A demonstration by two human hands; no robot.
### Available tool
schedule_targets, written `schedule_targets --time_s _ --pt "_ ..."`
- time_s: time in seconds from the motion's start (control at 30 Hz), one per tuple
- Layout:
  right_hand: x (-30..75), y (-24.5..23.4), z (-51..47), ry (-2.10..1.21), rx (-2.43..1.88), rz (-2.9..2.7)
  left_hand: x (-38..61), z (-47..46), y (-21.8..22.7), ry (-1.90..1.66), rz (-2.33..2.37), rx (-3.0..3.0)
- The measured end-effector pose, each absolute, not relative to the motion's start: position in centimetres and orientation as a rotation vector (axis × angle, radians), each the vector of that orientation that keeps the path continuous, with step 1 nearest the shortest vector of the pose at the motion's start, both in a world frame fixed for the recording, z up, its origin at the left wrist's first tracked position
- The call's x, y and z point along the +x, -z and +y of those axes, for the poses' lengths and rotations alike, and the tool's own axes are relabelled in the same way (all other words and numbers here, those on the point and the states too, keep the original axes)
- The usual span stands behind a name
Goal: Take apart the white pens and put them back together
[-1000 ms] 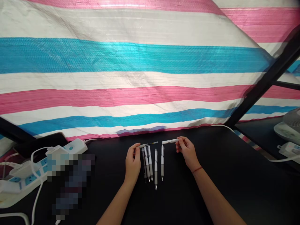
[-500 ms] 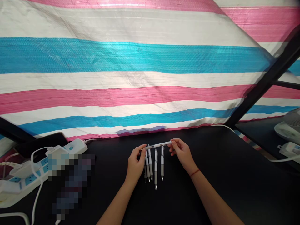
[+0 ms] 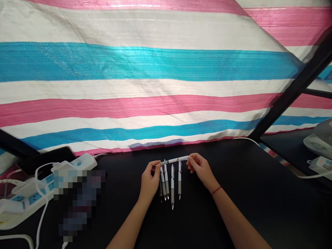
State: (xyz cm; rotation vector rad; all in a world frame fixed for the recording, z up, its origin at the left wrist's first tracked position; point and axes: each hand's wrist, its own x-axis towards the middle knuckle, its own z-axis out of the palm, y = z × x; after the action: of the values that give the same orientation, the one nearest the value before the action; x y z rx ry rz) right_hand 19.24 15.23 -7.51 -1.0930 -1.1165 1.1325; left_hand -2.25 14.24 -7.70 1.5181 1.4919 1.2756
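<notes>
A white pen with a grey grip (image 3: 174, 160) is held nearly level above the dark tabletop (image 3: 207, 214). My left hand (image 3: 150, 176) pinches its grey end, and my right hand (image 3: 199, 166) pinches the white end. Below it several similar white and grey pens lie side by side with their metal tips toward me. Among them, one pen (image 3: 172, 186) sits closest to me, and another pen (image 3: 180, 180) lies apart on the right. The leftmost pens are partly hidden by my left fingers.
At the left lies a white power strip (image 3: 31, 200) with plugs and cables, beside a pixelated item (image 3: 83, 204). Behind the table hangs a striped tarpaulin (image 3: 155, 65). A black metal post (image 3: 287, 93) slants up at the right, near a white fan-like device (image 3: 319, 141).
The held pen has turned slightly about its length, so its clip shows more. Both hands stay in almost the same place, and the pens on the table have not moved.
</notes>
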Motion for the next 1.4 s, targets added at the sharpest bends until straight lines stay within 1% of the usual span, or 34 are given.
schedule_targets --time_s 0.3,0.5,0.93,1.1,1.27,1.4 --pt "19.19 7.22 15.00 -1.100 -1.126 -1.156 -2.25 14.27 7.75 -1.289 1.501 1.496" --pt "19.40 7.15 15.03 -1.150 -1.099 -1.100 -2.34 14.36 8.03 -1.304 1.483 1.456" --pt "19.15 7.26 14.90 -1.022 -1.148 -1.221 -2.26 14.27 8.04 -1.306 1.482 1.494" --pt "19.06 7.32 14.89 -1.047 -1.107 -1.197 -2.30 14.30 8.15 -1.300 1.485 1.476" --pt "19.11 7.20 14.71 -0.989 -1.168 -1.262 -2.19 14.11 7.92 -1.284 1.478 1.507" --pt "19.07 7.17 14.72 -1.003 -1.192 -1.211 -2.10 14.02 7.73 -1.278 1.486 1.543"
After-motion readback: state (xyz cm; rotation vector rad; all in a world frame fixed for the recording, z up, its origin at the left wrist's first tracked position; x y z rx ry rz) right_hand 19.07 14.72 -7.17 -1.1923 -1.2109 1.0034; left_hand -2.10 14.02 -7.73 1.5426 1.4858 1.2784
